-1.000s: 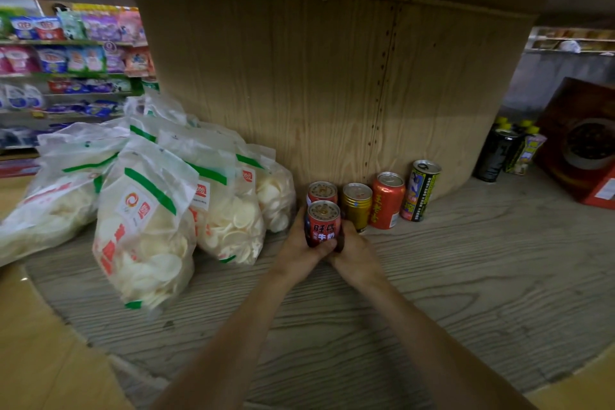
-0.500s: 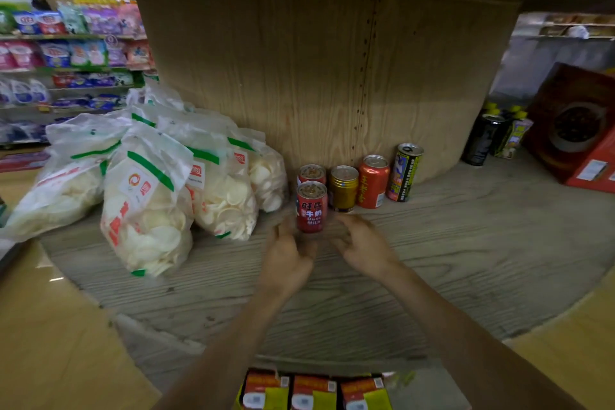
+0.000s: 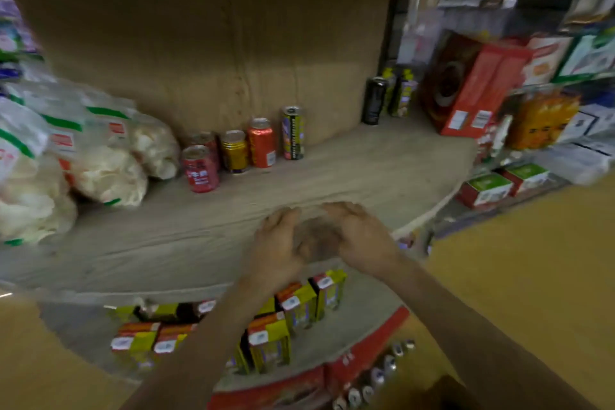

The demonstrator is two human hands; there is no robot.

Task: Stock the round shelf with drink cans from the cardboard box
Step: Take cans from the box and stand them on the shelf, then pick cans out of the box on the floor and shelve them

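Near the front edge of the round shelf, your left hand and right hand hover close together, palms facing, fingers loosely curved, grasping nothing. Red can stands upright left of centre, just ahead of a back-wall row: gold can, orange can, tall can. Chip bags crowd the left edge. Box of cans sits below the shelf's front edge, right of you.

Near left, the short red metal can wore white lettering. Behind it stood a gold ribbed can, an orange-red can and a tall yellow-and-dark patterned can. Far right, a black can. The grey round wooden shelf showed streaky grain.
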